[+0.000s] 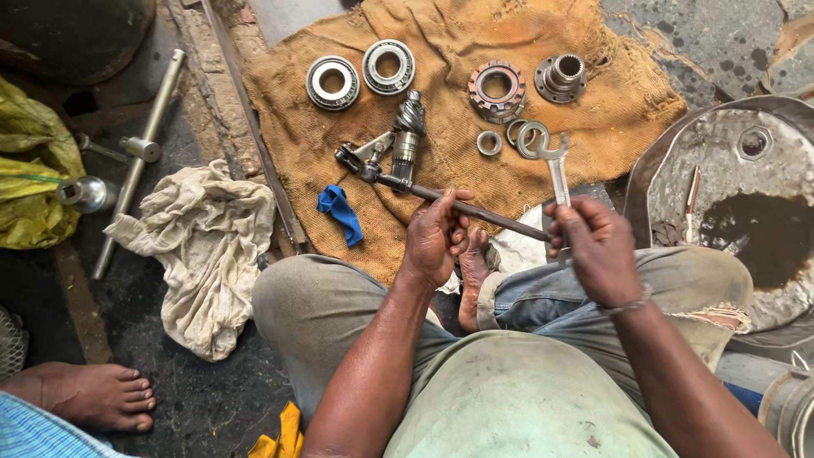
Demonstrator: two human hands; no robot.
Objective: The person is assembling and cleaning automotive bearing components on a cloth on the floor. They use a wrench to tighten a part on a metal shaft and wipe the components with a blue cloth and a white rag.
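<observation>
Both hands: L (434, 237) on rod (475, 210), R (598, 250) w/ spanner (555, 165), seemingly

One head-worn camera looks steeply down from close above the seated person's lap (509, 373). It faces forward over the knees onto the burlap (441, 127) spread on the floor.

A crumpled yellow plastic bag (30, 174) lies at the left edge; no labels, signs or screens.

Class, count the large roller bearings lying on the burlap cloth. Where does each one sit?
2. One roller bearing lies near the burlap cloth's upper left edge; the second bearing lies just right of it. Others may be hidden.
</observation>
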